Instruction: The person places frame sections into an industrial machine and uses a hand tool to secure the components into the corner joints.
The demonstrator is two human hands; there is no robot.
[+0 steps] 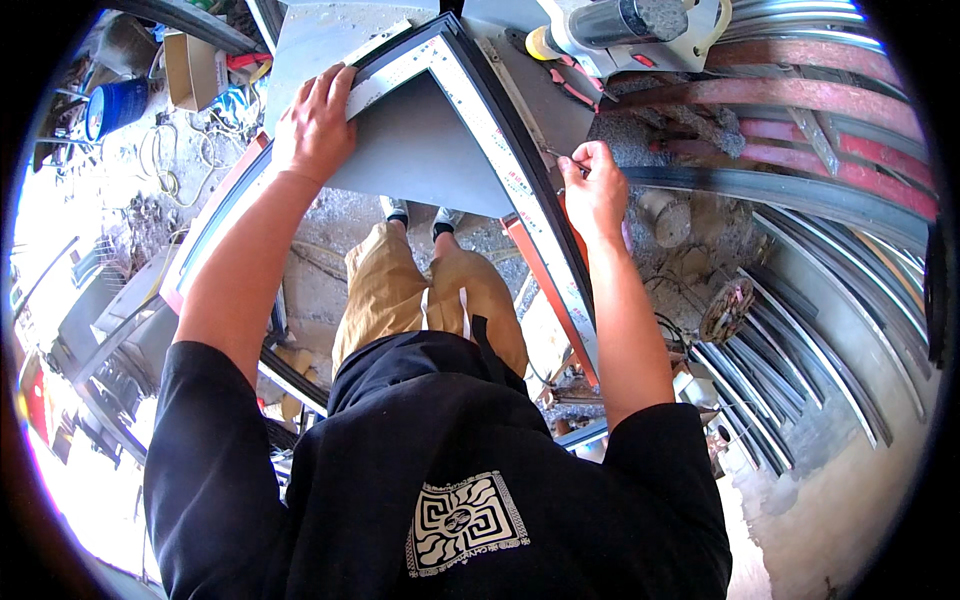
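Observation:
A large metal window or door frame (505,165), dark along its outer edge and covered with printed white film on its face, lies across a grey work surface (410,150). Its corner points away from me. My left hand (315,125) grips the left bar below that corner, fingers laid over it. Beside the right bar, my right hand (595,190) is closed in a pinch. A thin, small piece juts from its fingertips toward the bar's outer edge; its kind is too small to make out.
Red-handled pliers (572,88) and a power machine with a cylindrical motor (625,25) sit beyond my right hand. Reddish beams (770,95) and long metal profiles (810,330) are stacked to the right. A blue bucket (110,110) and cardboard box (192,72) stand far left.

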